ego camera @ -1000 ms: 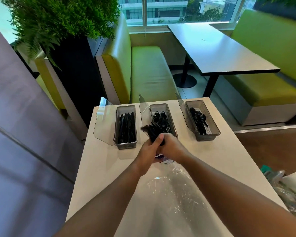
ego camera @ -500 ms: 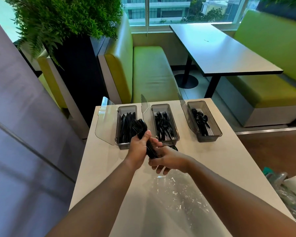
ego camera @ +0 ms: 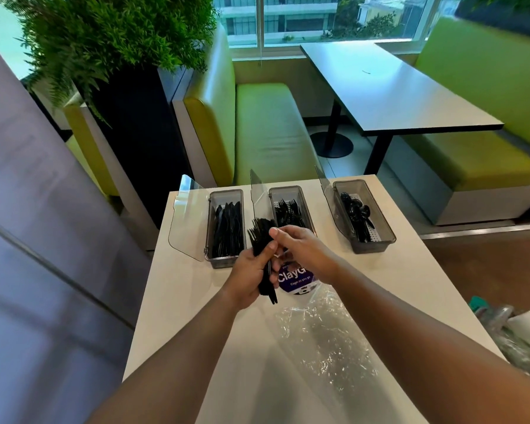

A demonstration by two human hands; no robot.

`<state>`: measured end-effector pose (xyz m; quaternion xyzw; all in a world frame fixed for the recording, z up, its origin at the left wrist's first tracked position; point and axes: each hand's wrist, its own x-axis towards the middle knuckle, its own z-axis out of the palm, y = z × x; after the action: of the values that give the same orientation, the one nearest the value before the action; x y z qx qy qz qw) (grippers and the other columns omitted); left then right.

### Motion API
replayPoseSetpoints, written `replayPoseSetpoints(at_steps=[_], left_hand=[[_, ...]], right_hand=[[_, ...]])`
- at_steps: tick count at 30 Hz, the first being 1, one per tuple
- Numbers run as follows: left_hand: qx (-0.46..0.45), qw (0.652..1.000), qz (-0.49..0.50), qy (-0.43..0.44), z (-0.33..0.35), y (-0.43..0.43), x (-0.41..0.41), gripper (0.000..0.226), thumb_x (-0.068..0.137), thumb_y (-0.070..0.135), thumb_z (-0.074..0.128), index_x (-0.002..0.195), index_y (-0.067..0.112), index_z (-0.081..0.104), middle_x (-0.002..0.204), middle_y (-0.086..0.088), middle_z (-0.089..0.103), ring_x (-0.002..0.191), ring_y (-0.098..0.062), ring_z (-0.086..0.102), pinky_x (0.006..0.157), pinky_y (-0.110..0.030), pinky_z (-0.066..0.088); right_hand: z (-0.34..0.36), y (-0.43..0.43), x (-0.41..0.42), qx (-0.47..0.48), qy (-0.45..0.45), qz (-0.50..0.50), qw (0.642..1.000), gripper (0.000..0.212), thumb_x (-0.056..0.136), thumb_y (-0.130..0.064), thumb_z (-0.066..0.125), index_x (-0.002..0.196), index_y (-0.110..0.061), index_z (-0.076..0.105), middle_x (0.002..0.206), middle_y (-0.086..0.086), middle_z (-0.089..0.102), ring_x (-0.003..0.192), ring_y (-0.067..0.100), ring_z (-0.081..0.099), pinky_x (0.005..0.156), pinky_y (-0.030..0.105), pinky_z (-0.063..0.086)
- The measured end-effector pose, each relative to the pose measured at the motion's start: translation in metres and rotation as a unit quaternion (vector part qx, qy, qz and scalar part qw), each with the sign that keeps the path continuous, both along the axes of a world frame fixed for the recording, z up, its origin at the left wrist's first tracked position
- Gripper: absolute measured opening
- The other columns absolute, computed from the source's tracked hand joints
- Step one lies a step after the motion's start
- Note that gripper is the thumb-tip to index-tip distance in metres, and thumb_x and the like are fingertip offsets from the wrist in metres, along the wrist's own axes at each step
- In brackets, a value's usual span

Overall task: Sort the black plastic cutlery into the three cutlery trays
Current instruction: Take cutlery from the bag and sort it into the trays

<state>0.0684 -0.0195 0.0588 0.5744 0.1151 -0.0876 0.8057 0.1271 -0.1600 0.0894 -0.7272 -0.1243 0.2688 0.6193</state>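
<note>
The person is standing at the near end of a white table [ego camera: 187,304] and is gripping a bundle of black plastic forks [ego camera: 261,237] in the left hand [ego camera: 250,278], fingers wrapped round the handles and the tines fanning upward and away. The right hand [ego camera: 302,250] is reaching across from the right, its fingertips [ego camera: 273,231] touching the top of the bundle; whether they are pinching a fork I cannot tell. The bundle is hovering above the table, just near of the gap between the left tray [ego camera: 226,195] and the middle tray [ego camera: 285,190]. The left tray is holding knives [ego camera: 227,232], the middle one forks [ego camera: 288,213], and the right tray [ego camera: 375,246] spoons [ego camera: 356,213], each with its clear lid standing open on its left side. A purple round label [ego camera: 294,279] is showing under the hands, and crumpled clear plastic wrapping [ego camera: 322,338] is lying on the table nearer to the person.
</note>
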Motion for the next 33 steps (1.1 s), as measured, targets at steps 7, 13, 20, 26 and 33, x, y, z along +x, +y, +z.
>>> replayPoseSetpoints(at_steps=[7, 13, 20, 26, 33], left_hand=[[-0.053, 0.998, -0.037, 0.0, 0.001, -0.003, -0.006, 0.03, 0.103, 0.031, 0.051, 0.105, 0.005, 0.066, 0.071, -0.008, 0.061, 0.048, -0.017, 0.055, 0.047, -0.031, 0.049], [-0.1, 0.994, -0.045, 0.019, 0.004, -0.004, -0.008, 0.041, 0.103, 0.035, 0.048, 0.12, 0.003, 0.067, 0.077, -0.007, 0.063, 0.052, -0.016, 0.056, 0.05, -0.031, 0.051], [-0.086, 0.995, -0.045, 0.028, 0.002, -0.005, -0.01, 0.04, 0.104, 0.034, 0.048, 0.122, 0.003, 0.066, 0.08, -0.011, 0.065, 0.053, -0.02, 0.058, 0.05, -0.031, 0.051], [-0.081, 0.996, -0.042, 0.026, 0.002, -0.006, -0.01, 0.034, 0.105, 0.031, 0.047, 0.113, 0.006, 0.069, 0.081, -0.014, 0.066, 0.051, -0.021, 0.058, 0.049, -0.031, 0.05], [-0.02, 0.997, -0.074, 0.015, -0.004, -0.002, -0.013, 0.034, 0.107, 0.029, 0.046, 0.126, 0.007, 0.063, 0.108, -0.023, 0.072, 0.07, -0.03, 0.072, 0.055, -0.037, 0.06]], right_hand=[[-0.003, -0.002, 0.004, 0.067, 0.056, -0.003, 0.996, 0.023, 0.1, -0.033, 0.061, 0.093, -0.011, 0.063, 0.061, 0.001, 0.051, 0.051, 0.02, 0.056, 0.053, 0.029, 0.044], [-0.007, -0.004, 0.004, 0.134, 0.101, -0.036, 0.985, 0.024, 0.104, -0.028, 0.055, 0.099, -0.007, 0.066, 0.062, 0.001, 0.047, 0.049, 0.019, 0.052, 0.051, 0.029, 0.044], [-0.009, 0.0, 0.003, 0.063, 0.067, -0.076, 0.993, 0.023, 0.105, -0.014, 0.046, 0.103, 0.0, 0.064, 0.057, 0.003, 0.053, 0.042, 0.017, 0.048, 0.041, 0.025, 0.04], [-0.01, 0.003, 0.005, 0.019, 0.059, -0.09, 0.994, 0.024, 0.102, -0.012, 0.05, 0.108, 0.007, 0.063, 0.065, 0.012, 0.059, 0.04, 0.018, 0.048, 0.04, 0.027, 0.04], [-0.003, 0.003, 0.008, 0.055, 0.086, -0.214, 0.972, 0.023, 0.101, -0.003, 0.042, 0.11, 0.001, 0.063, 0.079, 0.012, 0.066, 0.063, 0.024, 0.066, 0.06, 0.041, 0.06]])
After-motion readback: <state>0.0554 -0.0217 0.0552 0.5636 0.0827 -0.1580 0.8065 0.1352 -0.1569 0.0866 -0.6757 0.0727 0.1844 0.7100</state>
